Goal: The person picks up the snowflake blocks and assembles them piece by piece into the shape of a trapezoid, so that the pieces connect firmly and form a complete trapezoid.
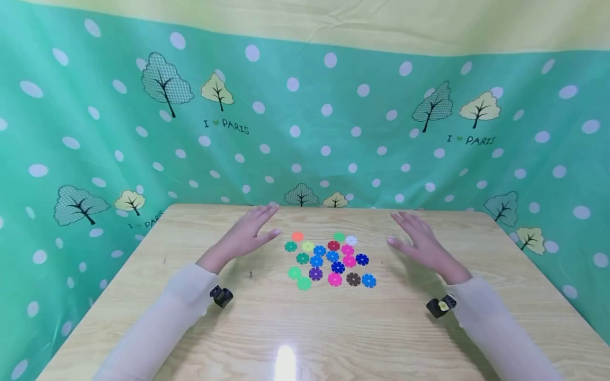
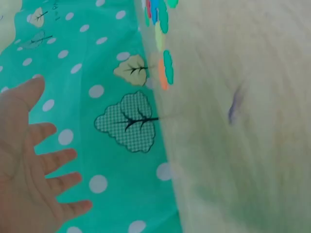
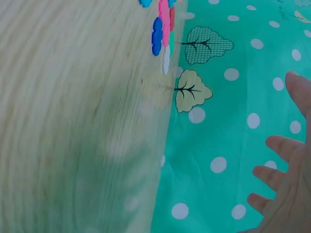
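Several flat, notched plastic discs lie spread in a loose cluster on the wooden table [image 1: 267,323]. Among them are an orange disc [image 1: 297,236], a purple disc [image 1: 315,273], a brown disc [image 1: 353,279], a white disc [image 1: 351,241] and a red disc [image 1: 333,245]. To the left of the cluster my left hand [image 1: 245,233] hovers over the table, fingers extended and thumb apart, holding nothing. My right hand [image 1: 424,246] mirrors it on the other side, also empty with straight fingers. Both wrist views show the spread fingers, with the discs seen edge-on at the top.
A green polka-dot curtain [image 1: 295,106] with printed trees hangs behind the table and along both sides. Black wrist cameras sit on the left cuff [image 1: 190,291] and the right cuff [image 1: 469,296]. A small dark mark [image 1: 250,274] shows on the tabletop left of the discs.
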Tool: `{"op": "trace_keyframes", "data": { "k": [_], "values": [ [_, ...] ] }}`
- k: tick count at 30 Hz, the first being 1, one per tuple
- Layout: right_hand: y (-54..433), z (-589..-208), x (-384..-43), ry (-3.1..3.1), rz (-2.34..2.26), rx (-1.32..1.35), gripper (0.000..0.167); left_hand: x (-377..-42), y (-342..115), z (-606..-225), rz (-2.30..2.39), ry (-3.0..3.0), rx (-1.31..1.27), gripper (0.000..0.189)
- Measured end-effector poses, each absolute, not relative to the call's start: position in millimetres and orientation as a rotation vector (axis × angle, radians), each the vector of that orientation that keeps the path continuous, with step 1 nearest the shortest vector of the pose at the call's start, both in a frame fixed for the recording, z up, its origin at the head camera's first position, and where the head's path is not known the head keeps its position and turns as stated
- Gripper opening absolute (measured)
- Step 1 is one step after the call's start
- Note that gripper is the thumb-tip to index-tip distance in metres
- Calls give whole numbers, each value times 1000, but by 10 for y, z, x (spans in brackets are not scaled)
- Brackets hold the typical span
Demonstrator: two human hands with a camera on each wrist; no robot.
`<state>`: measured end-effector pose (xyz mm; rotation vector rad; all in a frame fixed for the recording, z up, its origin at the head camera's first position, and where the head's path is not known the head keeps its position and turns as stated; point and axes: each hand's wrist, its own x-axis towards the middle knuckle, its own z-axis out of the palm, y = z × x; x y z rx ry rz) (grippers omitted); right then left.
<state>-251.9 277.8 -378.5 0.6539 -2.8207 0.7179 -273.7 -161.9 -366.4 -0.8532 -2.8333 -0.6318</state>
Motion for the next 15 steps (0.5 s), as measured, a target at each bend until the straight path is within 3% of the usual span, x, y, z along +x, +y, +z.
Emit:
{"op": "trace_keyframes", "data": {
  "k": [15],
  "values": [
    [2657, -3876, -2433, -2820, 1153, 756, 54, -2595, -1527, -3870, -1347, -2772, -902, 67]
  ]
}}
